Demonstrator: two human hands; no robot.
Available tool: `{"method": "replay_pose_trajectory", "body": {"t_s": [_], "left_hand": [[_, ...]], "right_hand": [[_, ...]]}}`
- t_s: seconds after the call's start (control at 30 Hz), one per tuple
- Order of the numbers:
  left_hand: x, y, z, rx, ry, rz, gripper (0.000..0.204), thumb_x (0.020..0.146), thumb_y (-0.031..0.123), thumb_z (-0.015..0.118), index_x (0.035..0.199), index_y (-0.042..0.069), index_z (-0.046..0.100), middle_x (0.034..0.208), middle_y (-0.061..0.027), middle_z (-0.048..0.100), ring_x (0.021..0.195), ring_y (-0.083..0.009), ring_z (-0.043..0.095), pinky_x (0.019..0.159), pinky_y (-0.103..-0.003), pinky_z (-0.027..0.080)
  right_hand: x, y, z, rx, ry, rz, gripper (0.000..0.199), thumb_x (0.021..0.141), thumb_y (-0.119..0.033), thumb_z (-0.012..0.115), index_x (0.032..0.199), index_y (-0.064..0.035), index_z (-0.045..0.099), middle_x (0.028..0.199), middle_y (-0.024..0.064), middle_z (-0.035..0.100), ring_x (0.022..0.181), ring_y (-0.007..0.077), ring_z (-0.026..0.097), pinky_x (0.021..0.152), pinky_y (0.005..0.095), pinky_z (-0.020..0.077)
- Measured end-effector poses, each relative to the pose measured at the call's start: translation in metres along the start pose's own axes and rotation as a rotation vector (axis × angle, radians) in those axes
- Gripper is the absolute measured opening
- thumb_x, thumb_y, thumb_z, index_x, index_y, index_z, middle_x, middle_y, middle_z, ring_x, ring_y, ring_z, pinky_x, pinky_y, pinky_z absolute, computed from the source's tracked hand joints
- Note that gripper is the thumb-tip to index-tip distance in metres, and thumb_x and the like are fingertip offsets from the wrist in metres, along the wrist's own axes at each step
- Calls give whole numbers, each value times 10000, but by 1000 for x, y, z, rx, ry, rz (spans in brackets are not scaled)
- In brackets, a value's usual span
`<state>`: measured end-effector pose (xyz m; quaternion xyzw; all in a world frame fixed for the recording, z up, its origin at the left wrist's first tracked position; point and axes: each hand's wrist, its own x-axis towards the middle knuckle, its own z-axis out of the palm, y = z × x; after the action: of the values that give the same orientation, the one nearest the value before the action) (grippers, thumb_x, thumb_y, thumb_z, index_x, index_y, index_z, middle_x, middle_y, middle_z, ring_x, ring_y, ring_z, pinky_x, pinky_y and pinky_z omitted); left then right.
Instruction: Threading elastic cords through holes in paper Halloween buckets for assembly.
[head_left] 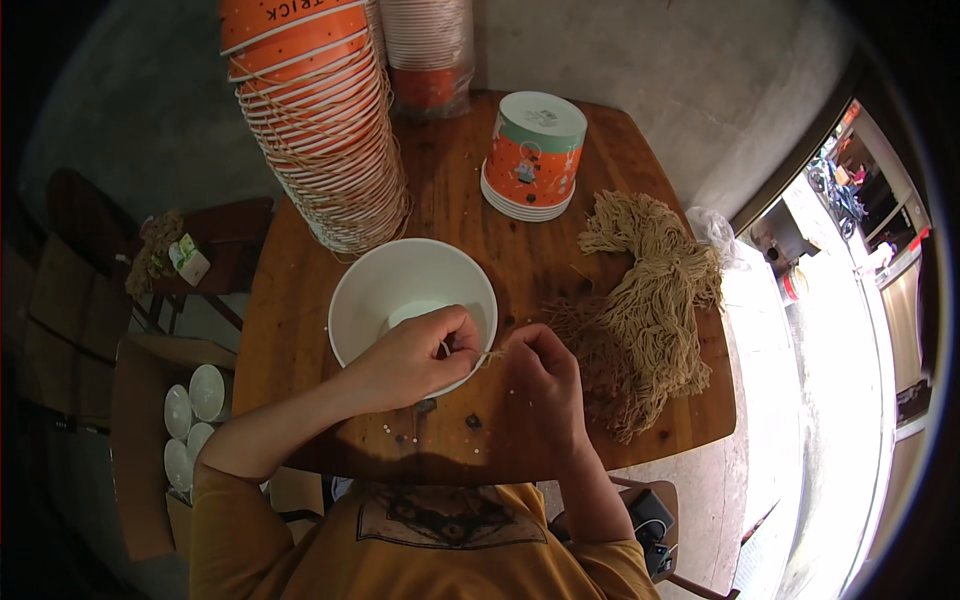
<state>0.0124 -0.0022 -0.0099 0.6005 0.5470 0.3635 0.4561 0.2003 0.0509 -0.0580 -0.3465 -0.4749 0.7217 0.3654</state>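
A white paper bowl (400,280) stands upright on the wooden table (470,190), just in front of me. My left hand (415,355) rests over the bowl's near rim with its fingers pinched on a thin tan string (492,354). My right hand (545,375) pinches the other end of the same string just right of the rim. A heap of tan strings (645,300) lies on the table to the right of my right hand.
A tall leaning stack of orange paper bowls with strings (320,130) stands behind the white bowl. A short upside-down stack of orange bowls (533,155) sits at the back, a wrapped stack (428,50) beyond it. White lids (195,420) lie in a box at lower left.
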Motion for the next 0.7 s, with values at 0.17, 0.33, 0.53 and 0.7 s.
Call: {"method": "replay_pose_trajectory", "body": {"t_s": [0.17,0.33,0.53,0.7], "left_hand": [[-1,7,-2,6,20,-42,97,884,82,574,899,9,512,816,-32,558,760,-116,524,720,-275,453],[-1,5,-1,27,34,-6,103,881,83,581,896,10,509,812,-37,561,755,-124,531,712,-280,454],[-2,7,1,44,49,8,99,884,76,583,894,16,505,797,-32,558,736,-129,531,690,-286,453],[-1,7,1,29,40,2,109,884,73,598,896,17,505,793,-34,557,734,-129,529,672,-296,451]], "right_hand": [[-2,-1,0,-84,-4,-138,51,940,-50,523,899,-42,553,767,-36,528,690,34,464,618,192,404],[-5,1,-1,-186,32,-207,75,929,-94,576,945,-20,574,769,-19,547,713,44,460,658,216,415],[-7,-7,2,-316,23,-308,67,899,-60,610,956,-35,586,707,-25,514,634,38,423,574,212,383],[-9,-17,6,-751,-26,-462,151,851,-73,694,976,-72,610,649,-10,507,541,73,422,520,224,391]]}}
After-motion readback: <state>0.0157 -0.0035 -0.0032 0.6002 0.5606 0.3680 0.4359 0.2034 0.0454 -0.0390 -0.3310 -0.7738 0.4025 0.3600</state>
